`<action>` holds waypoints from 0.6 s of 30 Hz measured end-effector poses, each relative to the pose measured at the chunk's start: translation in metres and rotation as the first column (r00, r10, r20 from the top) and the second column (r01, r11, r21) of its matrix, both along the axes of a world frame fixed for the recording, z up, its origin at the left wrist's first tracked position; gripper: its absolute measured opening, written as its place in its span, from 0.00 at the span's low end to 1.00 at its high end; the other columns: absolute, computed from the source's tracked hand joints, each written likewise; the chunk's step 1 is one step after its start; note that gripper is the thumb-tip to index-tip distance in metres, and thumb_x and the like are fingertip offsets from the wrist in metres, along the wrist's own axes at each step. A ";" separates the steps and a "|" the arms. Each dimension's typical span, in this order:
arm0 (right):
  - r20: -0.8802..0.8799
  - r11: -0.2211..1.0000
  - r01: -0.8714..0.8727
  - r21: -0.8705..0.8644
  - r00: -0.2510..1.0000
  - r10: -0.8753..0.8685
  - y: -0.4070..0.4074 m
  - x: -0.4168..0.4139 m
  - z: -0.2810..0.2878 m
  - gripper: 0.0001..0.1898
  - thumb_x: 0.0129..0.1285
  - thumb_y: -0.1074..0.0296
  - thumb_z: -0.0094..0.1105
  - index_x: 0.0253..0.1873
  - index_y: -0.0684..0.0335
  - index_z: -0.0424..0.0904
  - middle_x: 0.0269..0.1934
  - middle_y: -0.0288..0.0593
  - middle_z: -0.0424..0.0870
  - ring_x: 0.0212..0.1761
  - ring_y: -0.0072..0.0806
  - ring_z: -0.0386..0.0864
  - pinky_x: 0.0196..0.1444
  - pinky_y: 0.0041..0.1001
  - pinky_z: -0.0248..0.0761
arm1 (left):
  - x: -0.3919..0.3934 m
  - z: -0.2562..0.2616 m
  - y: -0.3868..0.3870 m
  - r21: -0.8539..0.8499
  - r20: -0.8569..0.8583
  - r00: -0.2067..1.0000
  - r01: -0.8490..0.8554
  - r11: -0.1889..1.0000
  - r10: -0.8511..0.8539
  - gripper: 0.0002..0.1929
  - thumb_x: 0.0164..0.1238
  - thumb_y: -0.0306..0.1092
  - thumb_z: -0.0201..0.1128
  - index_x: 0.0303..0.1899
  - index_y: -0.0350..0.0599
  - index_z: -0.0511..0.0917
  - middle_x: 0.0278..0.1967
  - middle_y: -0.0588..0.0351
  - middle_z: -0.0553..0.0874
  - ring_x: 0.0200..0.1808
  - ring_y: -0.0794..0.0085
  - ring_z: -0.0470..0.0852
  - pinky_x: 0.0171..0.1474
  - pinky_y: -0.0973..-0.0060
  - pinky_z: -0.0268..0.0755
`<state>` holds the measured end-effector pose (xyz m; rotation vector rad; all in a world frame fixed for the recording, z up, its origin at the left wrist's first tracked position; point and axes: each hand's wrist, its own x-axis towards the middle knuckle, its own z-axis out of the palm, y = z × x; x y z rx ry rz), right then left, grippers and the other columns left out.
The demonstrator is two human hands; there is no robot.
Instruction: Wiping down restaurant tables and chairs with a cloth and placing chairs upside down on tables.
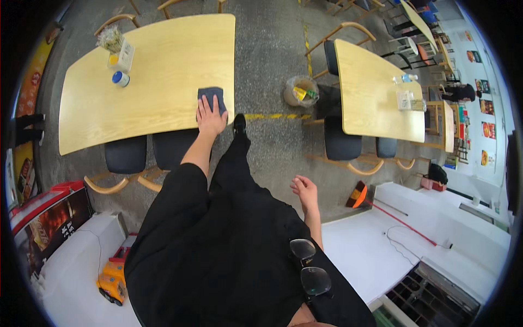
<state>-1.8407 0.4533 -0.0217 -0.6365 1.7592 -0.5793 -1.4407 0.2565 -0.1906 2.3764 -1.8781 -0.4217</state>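
Observation:
My left hand (211, 117) lies spread on a folded dark grey cloth (211, 93), pressing it against a light wood table (163, 53) near its right front corner. On the same table, towards the left, stand a small jar with a blue lid (121, 79) and a white holder (122, 60) with dried flowers (110, 39) by it. My right hand (305, 190) hangs beside my body above the floor, its fingers loosely curled, and nothing shows in it.
Black-seated chairs (126, 154) stand along the table's near side. A lined waste bin (301, 91) sits between this table and a second wooden table (376, 94). An orange broom (358, 196) leans by a white counter (355, 237). A person in black (461, 92) is far right.

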 end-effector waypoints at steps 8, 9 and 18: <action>0.038 0.994 -0.092 -0.063 0.995 0.094 -0.121 -0.001 -0.013 0.21 0.79 0.61 0.68 0.69 0.67 0.83 0.54 0.45 0.93 0.51 0.32 0.93 0.52 0.29 0.83 | -0.009 0.009 -0.019 -0.004 -0.030 0.998 -0.054 0.999 0.054 0.49 0.79 0.66 0.57 0.91 0.58 0.44 0.90 0.32 0.38 0.90 0.33 0.37 0.87 0.36 0.38; 0.044 0.990 -0.114 -0.087 0.992 0.119 -0.140 -0.001 -0.012 0.21 0.79 0.61 0.68 0.68 0.68 0.83 0.53 0.44 0.93 0.50 0.31 0.93 0.51 0.28 0.84 | -0.010 0.011 -0.022 -0.007 -0.031 0.998 -0.060 0.998 0.060 0.49 0.79 0.66 0.57 0.91 0.58 0.44 0.90 0.32 0.38 0.90 0.33 0.37 0.87 0.36 0.38; -0.126 0.894 -0.409 -0.180 0.911 0.392 -0.312 0.032 -0.018 0.19 0.75 0.60 0.69 0.60 0.68 0.89 0.40 0.43 0.93 0.43 0.26 0.90 0.51 0.28 0.82 | -0.017 0.027 -0.092 0.190 -0.100 0.990 -0.079 0.979 0.099 0.51 0.79 0.66 0.58 0.91 0.57 0.41 0.90 0.32 0.33 0.90 0.33 0.32 0.87 0.35 0.33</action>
